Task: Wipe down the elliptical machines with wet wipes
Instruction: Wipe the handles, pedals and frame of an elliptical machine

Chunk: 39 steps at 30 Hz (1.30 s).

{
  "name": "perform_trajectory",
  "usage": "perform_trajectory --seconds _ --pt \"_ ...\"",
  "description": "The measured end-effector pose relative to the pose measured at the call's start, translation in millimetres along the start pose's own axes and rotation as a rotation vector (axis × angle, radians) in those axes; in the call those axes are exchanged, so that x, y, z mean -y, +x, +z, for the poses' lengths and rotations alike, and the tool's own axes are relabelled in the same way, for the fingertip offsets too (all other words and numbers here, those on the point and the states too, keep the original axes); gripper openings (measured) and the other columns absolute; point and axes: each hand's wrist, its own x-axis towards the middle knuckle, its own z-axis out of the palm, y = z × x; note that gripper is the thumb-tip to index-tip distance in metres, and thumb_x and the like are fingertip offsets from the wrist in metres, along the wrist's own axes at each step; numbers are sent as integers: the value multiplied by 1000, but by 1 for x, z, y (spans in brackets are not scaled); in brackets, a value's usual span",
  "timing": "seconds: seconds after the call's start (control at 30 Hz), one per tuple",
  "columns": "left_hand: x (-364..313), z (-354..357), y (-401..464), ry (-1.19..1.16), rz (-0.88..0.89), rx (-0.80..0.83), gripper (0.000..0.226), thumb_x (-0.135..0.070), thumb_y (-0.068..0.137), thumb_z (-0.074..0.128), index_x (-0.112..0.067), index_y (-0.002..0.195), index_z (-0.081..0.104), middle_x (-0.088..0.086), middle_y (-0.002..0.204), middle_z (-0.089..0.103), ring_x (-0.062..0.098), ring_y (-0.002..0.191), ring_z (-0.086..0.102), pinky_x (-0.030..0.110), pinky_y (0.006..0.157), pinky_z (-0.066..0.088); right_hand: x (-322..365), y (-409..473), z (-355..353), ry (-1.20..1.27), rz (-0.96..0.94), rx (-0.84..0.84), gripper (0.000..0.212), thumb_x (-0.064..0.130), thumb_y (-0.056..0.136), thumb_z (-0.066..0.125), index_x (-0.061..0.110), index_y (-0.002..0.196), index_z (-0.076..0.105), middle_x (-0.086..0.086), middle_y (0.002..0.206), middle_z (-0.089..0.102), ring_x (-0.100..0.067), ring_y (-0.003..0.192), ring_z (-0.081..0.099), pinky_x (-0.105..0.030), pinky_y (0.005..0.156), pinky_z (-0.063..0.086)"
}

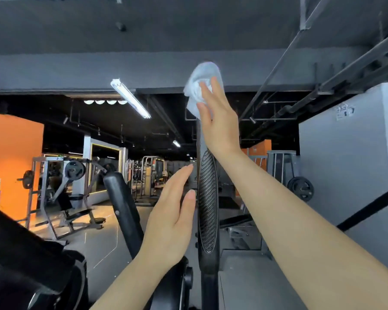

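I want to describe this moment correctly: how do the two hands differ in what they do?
The right hand is raised high and presses a wet wipe on the top of the handlebar; the left hand is lower, beside the ribbed grip, and holds nothing. Both have straight fingers.

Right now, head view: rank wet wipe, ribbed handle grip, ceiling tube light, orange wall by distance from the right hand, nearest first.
From the right hand:
1. wet wipe, under its fingers at the handle top.
2. ribbed handle grip, just below the wrist.
3. ceiling tube light, up and left.
4. orange wall, far left.
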Motion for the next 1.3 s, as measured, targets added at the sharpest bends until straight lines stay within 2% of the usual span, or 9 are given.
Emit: perform_trajectory --seconds 0.27,0.43,0.53,0.6,0.73,0.87,1.0,1.13,1.3 --pt "4 13 -18 -254 -284 -51 37 -47 94 38 -54 130 38 -34 140 41 -13 134 36 14 112 24 -16 -95 -13 174 65 -26 32 6 97 48 6 124 66 -12 138 55 0 127 41 -8 106 32" --pt "-2 18 -31 -197 -264 -52 38 -43 94 38 -52 131 36 -35 141 38 -22 128 34 -4 98 26 -24 -188 -31 216 123 4 32 16 98 46 4 115 69 11 114 62 16 111 52 -3 91 40" --pt "-5 28 -39 -244 -300 -23 29 -35 103 40 -50 128 40 -29 139 48 -14 130 40 15 112 31 -22 -196 -42 271 233 46 28 26 96 48 12 105 71 15 104 67 -1 93 63 -23 79 53" --pt "-8 37 -45 -343 -344 -38 29 -37 100 42 -48 127 43 -23 135 54 -6 129 47 32 115 35 -18 -177 -42 307 279 64 17 21 92 58 12 105 65 9 109 63 -11 100 61 -30 86 53" --pt "-18 41 -49 -485 -451 -102 36 -33 101 39 -47 134 34 -21 136 53 -12 120 51 28 109 42 -11 -151 -32 195 144 188 43 13 97 55 13 140 51 -3 154 38 -10 137 35 2 102 20" --pt "-13 38 -66 -468 -517 -137 34 -33 102 36 -41 136 38 -11 137 55 -3 119 56 20 90 53 -24 -195 -19 98 -21 178 45 15 102 43 8 147 40 -9 156 30 -23 144 29 -20 117 22" --pt "-10 39 -101 -365 -552 -119 31 -39 100 35 -44 128 47 -18 129 61 -5 113 59 18 92 51 -30 -259 -18 86 -112 164 53 -9 91 52 7 141 43 -4 152 35 -25 144 29 -19 119 19" --pt "-8 34 -130 -283 -603 -63 43 -52 84 45 -48 126 50 -25 127 61 -6 121 53 27 103 43 -40 -317 -30 -180 -309 369 57 -9 88 42 11 141 38 -1 151 33 -21 146 26 -26 115 30" --pt "-3 20 -167 -180 -674 38 43 1 91 63 -34 116 62 -9 126 62 -7 113 56 14 90 49 -12 -353 -49 105 -138 433 34 5 91 61 10 125 62 -4 134 60 -16 133 47 -28 112 37"
